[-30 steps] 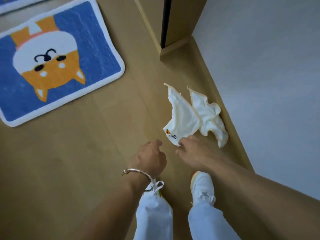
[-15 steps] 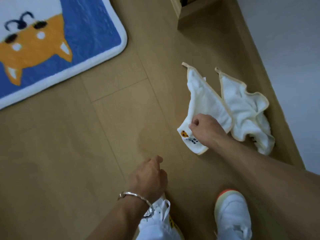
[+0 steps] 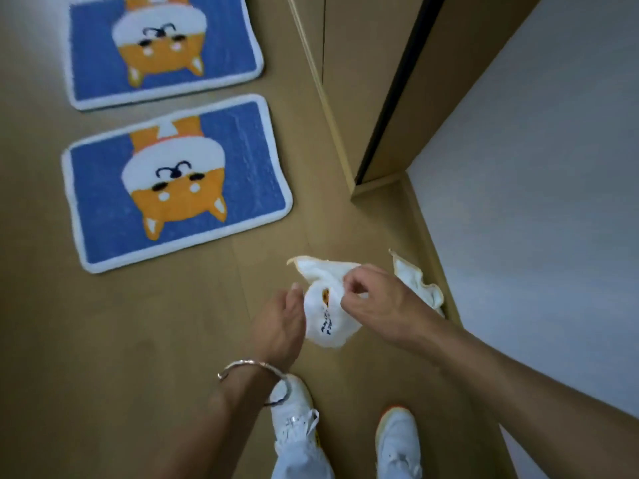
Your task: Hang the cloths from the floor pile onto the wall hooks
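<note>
A small white cloth point(image 3: 328, 319) with cream trim and an orange and blue print hangs lifted above the wooden floor. My right hand point(image 3: 373, 299) pinches its upper edge. My left hand point(image 3: 280, 323) touches its left side with fingers straight. A second white cloth point(image 3: 420, 283) lies crumpled on the floor by the wall's baseboard, partly hidden behind my right hand. No wall hooks are in view.
Two blue mats with an orange dog design, the near mat point(image 3: 173, 181) and the far mat point(image 3: 162, 46), lie on the floor to the left. A wooden door frame point(image 3: 383, 108) and a pale wall point(image 3: 539, 202) stand on the right. My white shoes point(image 3: 397, 440) are below.
My right hand has lifted the printed cloth off the floor. My left hand rose to meet it. The view tilted up, so both mats show now.
</note>
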A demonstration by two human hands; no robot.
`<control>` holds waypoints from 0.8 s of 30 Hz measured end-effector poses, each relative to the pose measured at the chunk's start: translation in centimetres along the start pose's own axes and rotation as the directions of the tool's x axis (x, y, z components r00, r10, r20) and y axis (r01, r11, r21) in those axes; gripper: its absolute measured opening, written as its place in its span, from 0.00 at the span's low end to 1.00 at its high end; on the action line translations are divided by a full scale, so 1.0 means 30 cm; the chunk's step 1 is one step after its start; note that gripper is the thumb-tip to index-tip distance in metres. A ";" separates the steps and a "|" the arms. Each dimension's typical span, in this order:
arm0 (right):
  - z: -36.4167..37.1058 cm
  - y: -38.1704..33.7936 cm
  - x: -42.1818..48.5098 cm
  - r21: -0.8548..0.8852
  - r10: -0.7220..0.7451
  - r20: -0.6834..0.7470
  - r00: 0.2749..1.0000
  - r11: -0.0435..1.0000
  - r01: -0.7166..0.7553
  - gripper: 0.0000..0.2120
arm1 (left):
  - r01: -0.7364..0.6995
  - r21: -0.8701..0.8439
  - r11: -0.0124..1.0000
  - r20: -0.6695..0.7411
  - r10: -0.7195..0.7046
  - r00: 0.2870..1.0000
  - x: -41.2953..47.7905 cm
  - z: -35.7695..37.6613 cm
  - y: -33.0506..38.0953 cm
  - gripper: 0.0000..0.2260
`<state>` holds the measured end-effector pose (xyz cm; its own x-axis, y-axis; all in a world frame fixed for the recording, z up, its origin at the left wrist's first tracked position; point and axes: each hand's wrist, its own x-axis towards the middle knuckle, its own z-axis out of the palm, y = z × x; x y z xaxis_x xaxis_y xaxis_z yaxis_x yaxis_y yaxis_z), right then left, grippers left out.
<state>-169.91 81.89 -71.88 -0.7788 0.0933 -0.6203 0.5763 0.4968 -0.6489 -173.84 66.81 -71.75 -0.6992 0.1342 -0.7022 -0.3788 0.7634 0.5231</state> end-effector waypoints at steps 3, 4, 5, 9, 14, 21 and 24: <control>-0.168 -0.295 -0.132 -0.002 -0.106 0.023 0.994 0.994 0.106 0.09 | 0.118 -0.191 0.974 0.044 -0.112 0.993 -0.103 -0.232 0.184 0.21; -0.218 -0.397 -0.179 -0.001 -0.142 0.026 0.990 0.990 0.142 0.09 | 0.206 -0.292 0.934 0.130 -0.175 0.976 -0.150 -0.310 0.245 0.22; -0.262 -0.499 -0.231 0.000 -0.181 0.038 0.983 0.984 0.181 0.08 | 0.294 -0.378 0.878 0.230 -0.218 0.948 -0.206 -0.390 0.299 0.23; -0.431 -0.891 -0.460 -0.030 -0.307 0.188 0.933 0.948 0.318 0.08 | 0.278 -0.536 0.798 0.294 -0.132 0.947 -0.465 -0.694 0.504 0.20; -0.636 -1.301 -0.692 -0.346 -0.330 0.361 0.872 0.821 0.454 0.10 | -0.149 -0.575 0.804 -0.088 0.120 0.989 -0.817 -1.100 0.816 0.03; -0.979 -1.761 -1.005 -0.428 -0.536 0.050 0.842 0.751 0.503 0.17 | -0.558 -0.453 0.696 -0.322 0.456 0.830 -1.311 -1.442 1.134 0.17; -1.046 -1.821 -1.125 -0.237 -0.634 -0.027 0.773 0.755 0.611 0.26 | -0.594 -0.376 0.711 -0.280 0.524 0.805 -1.479 -1.451 1.159 0.22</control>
<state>-182.87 78.66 -1.66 -0.9741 -0.2194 -0.0557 -0.0996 0.6367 -0.7647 -182.37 59.90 -1.38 -0.9306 0.3312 -0.1558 -0.0822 0.2257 0.9707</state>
